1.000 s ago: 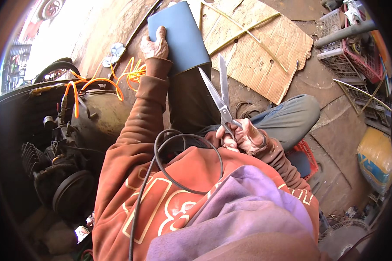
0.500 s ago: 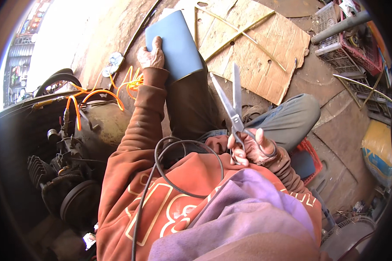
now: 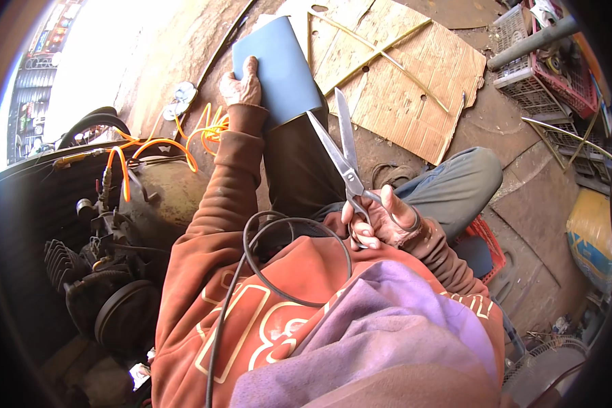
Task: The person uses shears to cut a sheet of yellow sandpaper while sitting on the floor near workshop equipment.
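Left hand is clamping the flat blue piece thumb-on-top, right hand is gripping scissors by the handles, parted blades best pointing clear of the left.

My scissors are silvery metal with darker grey handles, their two straight blades parted in a narrow V beyond the pivot. I hold them by the handles, tips pointing far and a little left. The blue piece, smooth, matt and roughly rectangular, lies farther off to the left over my leg, its near right corner just beside the left blade's tip.
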`<move>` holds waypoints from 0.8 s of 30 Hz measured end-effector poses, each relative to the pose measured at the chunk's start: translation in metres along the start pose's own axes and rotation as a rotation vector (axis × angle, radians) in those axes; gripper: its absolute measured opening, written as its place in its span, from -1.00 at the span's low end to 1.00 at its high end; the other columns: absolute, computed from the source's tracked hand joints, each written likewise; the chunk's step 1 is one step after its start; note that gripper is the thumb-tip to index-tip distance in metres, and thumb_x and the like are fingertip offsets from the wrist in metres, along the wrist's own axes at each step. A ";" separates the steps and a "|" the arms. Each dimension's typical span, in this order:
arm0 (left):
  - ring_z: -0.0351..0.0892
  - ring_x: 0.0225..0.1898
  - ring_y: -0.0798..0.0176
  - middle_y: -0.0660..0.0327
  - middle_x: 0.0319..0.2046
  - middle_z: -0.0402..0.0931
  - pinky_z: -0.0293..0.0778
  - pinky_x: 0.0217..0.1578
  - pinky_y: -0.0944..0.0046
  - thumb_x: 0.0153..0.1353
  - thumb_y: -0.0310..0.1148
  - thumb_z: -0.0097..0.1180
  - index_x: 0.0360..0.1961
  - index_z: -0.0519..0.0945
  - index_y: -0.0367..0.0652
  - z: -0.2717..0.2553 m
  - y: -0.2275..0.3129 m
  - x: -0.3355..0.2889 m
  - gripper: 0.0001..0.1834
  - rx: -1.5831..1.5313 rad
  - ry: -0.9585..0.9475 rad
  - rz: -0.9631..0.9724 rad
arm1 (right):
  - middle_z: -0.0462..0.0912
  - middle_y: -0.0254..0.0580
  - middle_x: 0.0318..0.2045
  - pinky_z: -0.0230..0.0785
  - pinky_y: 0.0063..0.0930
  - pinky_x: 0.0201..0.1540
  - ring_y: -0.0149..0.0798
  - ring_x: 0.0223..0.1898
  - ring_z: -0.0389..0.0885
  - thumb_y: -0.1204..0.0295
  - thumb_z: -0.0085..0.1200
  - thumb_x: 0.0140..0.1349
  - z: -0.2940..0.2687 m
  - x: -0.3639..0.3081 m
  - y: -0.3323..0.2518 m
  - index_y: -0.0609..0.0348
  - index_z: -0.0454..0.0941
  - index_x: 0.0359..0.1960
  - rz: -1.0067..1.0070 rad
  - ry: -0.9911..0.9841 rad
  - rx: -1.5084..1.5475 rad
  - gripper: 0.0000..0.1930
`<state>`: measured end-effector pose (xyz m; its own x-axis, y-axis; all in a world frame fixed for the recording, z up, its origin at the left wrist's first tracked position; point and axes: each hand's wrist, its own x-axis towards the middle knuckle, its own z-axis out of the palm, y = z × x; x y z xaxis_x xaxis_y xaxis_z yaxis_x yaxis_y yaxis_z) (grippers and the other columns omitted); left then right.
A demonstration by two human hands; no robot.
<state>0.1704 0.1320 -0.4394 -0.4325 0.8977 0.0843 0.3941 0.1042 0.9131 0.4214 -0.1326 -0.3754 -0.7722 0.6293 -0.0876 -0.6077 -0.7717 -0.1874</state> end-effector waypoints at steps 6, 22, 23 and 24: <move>0.56 -0.47 0.25 0.04 -0.48 0.59 0.46 -0.40 0.26 0.01 -0.08 0.29 -0.39 0.57 -0.44 0.000 0.005 -0.003 -0.50 -0.014 -0.041 -0.022 | 0.47 -0.34 -0.58 0.35 -0.44 -0.34 -0.46 -0.62 0.43 -0.19 -0.26 0.24 0.007 -0.009 0.004 0.32 0.41 -0.08 -0.021 -0.009 -0.063 -0.31; 0.51 -0.54 0.33 0.08 -0.52 0.58 0.44 -0.50 0.31 0.04 -0.11 0.28 -0.43 0.56 -0.43 0.000 0.006 -0.003 -0.53 -0.063 -0.058 0.000 | 0.41 -0.35 -0.62 0.43 -0.31 -0.27 -0.38 -0.63 0.45 -0.34 -0.28 0.12 -0.001 0.050 -0.008 0.24 0.41 -0.17 -0.055 0.168 -0.057 -0.24; 0.51 -0.54 0.33 0.08 -0.52 0.58 0.44 -0.50 0.31 0.05 -0.11 0.28 -0.45 0.55 -0.42 -0.001 0.009 -0.005 -0.54 -0.067 -0.056 -0.004 | 0.42 -0.36 -0.59 0.42 -0.31 -0.24 -0.39 -0.61 0.45 -0.36 -0.34 0.13 -0.005 0.056 -0.007 0.23 0.40 -0.13 -0.077 0.155 -0.067 -0.21; 0.51 -0.54 0.33 0.09 -0.52 0.58 0.44 -0.50 0.32 0.06 -0.11 0.28 -0.46 0.55 -0.41 0.000 0.012 -0.007 -0.55 -0.072 -0.056 -0.009 | 0.41 -0.39 -0.62 0.43 -0.33 -0.25 -0.39 -0.62 0.44 -0.37 -0.36 0.12 -0.007 0.060 -0.008 0.22 0.43 -0.16 -0.097 0.168 -0.095 -0.20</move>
<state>0.1782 0.1266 -0.4286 -0.3890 0.9196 0.0555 0.3306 0.0830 0.9401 0.3809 -0.0884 -0.3857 -0.6641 0.7130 -0.2248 -0.6517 -0.6995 -0.2932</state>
